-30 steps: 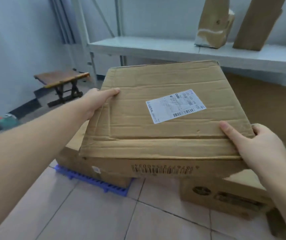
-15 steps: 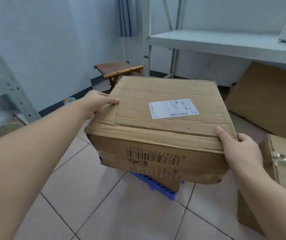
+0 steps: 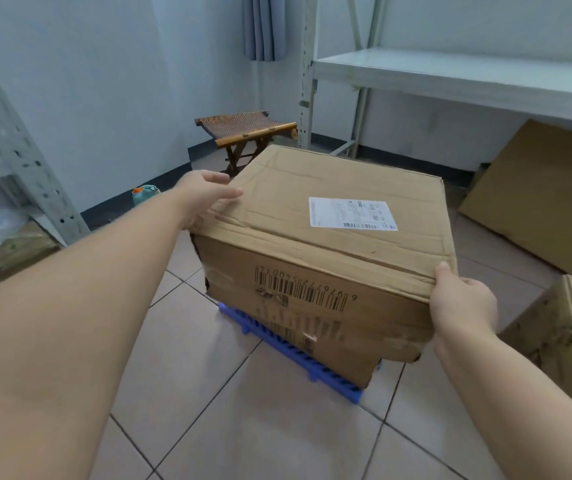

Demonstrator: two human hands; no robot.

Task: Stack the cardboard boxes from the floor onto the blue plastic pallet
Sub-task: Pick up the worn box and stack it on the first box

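Note:
I hold a worn cardboard box [image 3: 326, 244] with a white label on top and a barcode on its near side. My left hand [image 3: 205, 197] grips its far left corner. My right hand [image 3: 461, 299] grips its near right corner, thumb on top. The box sits over a lower cardboard box [image 3: 333, 351] that rests on the blue plastic pallet [image 3: 298, 358]; I cannot tell whether the two boxes touch. Only the pallet's near edge shows. Another cardboard box [image 3: 568, 341] stands on the floor at the right.
A small wooden folding stool [image 3: 246, 129] stands behind the boxes. A flat cardboard sheet [image 3: 547, 192] leans under the white metal shelf [image 3: 457, 77] at right. A shelf upright [image 3: 18, 150] and a teal bottle [image 3: 144, 194] are at left. Tiled floor lies in front.
The box has moved down and away from me over the pallet stack. The view has turned and dropped, so the stool and left wall show more.

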